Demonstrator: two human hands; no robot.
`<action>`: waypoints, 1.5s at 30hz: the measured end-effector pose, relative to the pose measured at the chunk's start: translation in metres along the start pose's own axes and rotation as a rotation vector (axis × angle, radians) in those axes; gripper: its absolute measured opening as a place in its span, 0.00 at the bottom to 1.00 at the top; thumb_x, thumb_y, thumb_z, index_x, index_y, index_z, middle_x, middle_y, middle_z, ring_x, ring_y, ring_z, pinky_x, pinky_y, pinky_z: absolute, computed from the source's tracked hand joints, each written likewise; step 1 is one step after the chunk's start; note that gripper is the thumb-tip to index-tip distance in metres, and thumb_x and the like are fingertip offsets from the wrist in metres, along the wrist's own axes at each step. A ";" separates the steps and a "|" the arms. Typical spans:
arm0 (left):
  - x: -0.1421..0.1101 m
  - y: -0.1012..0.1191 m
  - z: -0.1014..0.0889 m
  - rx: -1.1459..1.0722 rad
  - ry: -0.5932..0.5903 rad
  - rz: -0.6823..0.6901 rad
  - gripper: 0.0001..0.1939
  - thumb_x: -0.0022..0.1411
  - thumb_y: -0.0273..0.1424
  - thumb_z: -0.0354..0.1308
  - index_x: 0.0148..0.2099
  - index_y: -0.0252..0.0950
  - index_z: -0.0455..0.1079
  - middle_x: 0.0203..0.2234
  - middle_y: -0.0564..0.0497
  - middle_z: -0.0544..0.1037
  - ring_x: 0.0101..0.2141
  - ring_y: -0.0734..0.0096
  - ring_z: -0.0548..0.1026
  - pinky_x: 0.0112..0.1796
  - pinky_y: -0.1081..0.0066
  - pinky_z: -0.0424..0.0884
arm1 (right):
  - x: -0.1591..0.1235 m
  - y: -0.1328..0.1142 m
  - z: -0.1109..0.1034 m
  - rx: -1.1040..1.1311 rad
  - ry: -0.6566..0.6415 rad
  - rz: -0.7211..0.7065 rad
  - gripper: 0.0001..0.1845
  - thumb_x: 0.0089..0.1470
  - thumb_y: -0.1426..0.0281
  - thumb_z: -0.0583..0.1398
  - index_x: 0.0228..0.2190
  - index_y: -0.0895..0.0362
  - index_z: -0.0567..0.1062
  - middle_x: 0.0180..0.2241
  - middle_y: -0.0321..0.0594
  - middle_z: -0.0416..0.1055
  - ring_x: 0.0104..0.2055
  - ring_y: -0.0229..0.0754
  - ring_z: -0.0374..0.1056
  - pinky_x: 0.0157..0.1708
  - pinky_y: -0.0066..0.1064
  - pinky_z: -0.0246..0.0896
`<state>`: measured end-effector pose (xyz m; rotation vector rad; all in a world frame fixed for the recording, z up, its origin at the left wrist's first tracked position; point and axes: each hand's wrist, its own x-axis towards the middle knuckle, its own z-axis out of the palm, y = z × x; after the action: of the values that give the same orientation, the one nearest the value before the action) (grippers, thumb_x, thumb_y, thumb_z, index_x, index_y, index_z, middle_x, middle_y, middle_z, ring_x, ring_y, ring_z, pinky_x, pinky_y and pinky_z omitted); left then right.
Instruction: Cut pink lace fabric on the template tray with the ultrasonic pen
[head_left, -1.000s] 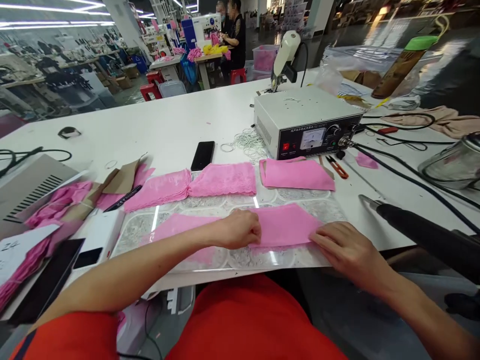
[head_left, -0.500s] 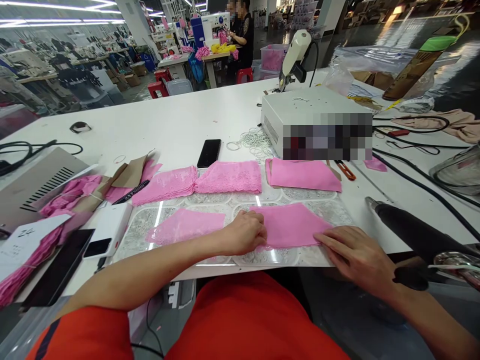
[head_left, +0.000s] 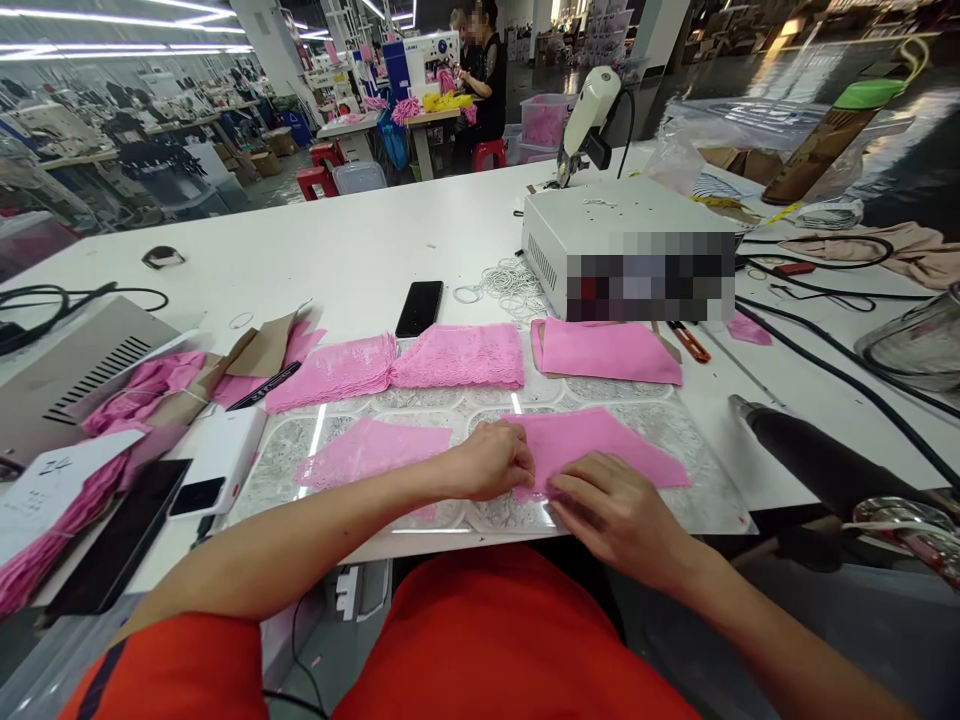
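Left hand: the left hand (head_left: 491, 462) lies centrally in the frame, its fingers curled inward at the left end of the plain pink piece (head_left: 592, 440); whether they pinch the cloth is hidden.
Right hand: the right hand (head_left: 622, 510) sits just beside it to the right, fingers bent, fingertips at the near edge of the same piece; a grasp cannot be told.
Plain pink piece: lies flat right of centre, its slanted end reaching past the right hand.
Sheer pink piece: the sheer pink piece (head_left: 375, 450) lies left of the left hand, partly behind the left forearm.
Mat: both pieces lie on a clear, patterned mat (head_left: 712, 490) at the near edge of the white worktop (head_left: 337, 250).
Pink stacks: beyond the hands, a left lacy stack (head_left: 330, 375) touches a middle lacy stack (head_left: 461, 357); a plain stack (head_left: 607, 350) lies to their right.
Behind the stacks: a black phone (head_left: 419, 308), pale bands (head_left: 514, 285) and a grey box (head_left: 630, 210), its front pixelated.
Right side: orange-handled snips (head_left: 688, 342) near the plain stack; a black-handled tool (head_left: 817, 450) at lower right.
Upper centre: a person (head_left: 487, 85) in black beside a sewing machine (head_left: 431, 55).
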<state>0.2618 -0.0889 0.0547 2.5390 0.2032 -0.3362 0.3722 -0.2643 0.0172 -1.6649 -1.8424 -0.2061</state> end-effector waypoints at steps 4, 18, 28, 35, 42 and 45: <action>-0.001 0.000 0.000 -0.007 0.008 0.001 0.06 0.59 0.24 0.61 0.30 0.36 0.77 0.32 0.52 0.74 0.34 0.70 0.72 0.39 0.71 0.66 | 0.003 0.000 0.010 0.009 -0.025 -0.004 0.07 0.59 0.75 0.56 0.31 0.57 0.74 0.29 0.42 0.72 0.31 0.40 0.66 0.32 0.33 0.63; -0.010 -0.003 0.000 0.016 0.111 0.084 0.11 0.58 0.38 0.65 0.37 0.35 0.75 0.32 0.50 0.74 0.36 0.66 0.73 0.40 0.69 0.66 | 0.008 0.001 0.011 0.114 -0.019 0.086 0.08 0.59 0.76 0.55 0.30 0.56 0.71 0.28 0.39 0.71 0.30 0.39 0.66 0.29 0.30 0.62; -0.010 -0.004 0.006 -0.074 0.277 0.111 0.07 0.59 0.24 0.57 0.29 0.35 0.72 0.26 0.51 0.73 0.32 0.69 0.70 0.37 0.71 0.65 | -0.003 0.024 -0.005 -0.163 -0.023 0.193 0.06 0.56 0.76 0.57 0.35 0.57 0.73 0.32 0.42 0.71 0.36 0.44 0.66 0.36 0.36 0.66; -0.014 -0.013 0.007 -0.316 0.287 0.054 0.07 0.54 0.21 0.57 0.26 0.35 0.72 0.23 0.53 0.71 0.29 0.72 0.68 0.34 0.72 0.64 | -0.016 0.050 -0.024 -0.364 -0.004 0.322 0.12 0.53 0.80 0.55 0.34 0.55 0.76 0.32 0.42 0.71 0.35 0.45 0.68 0.33 0.35 0.67; -0.021 -0.025 -0.002 -0.824 0.222 -0.126 0.10 0.61 0.32 0.56 0.32 0.32 0.74 0.27 0.50 0.78 0.31 0.71 0.74 0.37 0.71 0.70 | 0.054 0.026 -0.011 -0.298 0.083 0.111 0.17 0.52 0.80 0.53 0.37 0.55 0.77 0.36 0.42 0.75 0.36 0.43 0.71 0.33 0.33 0.66; -0.041 -0.038 -0.008 -1.085 0.236 -0.200 0.25 0.66 0.47 0.48 0.36 0.29 0.73 0.32 0.43 0.79 0.35 0.66 0.78 0.40 0.67 0.74 | 0.096 -0.007 0.007 -0.210 -0.045 -0.007 0.16 0.54 0.80 0.52 0.35 0.55 0.77 0.33 0.41 0.75 0.33 0.41 0.70 0.30 0.31 0.62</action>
<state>0.2164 -0.0558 0.0527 1.4737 0.5556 0.0266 0.3632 -0.1815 0.0663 -1.8171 -1.9155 -0.3792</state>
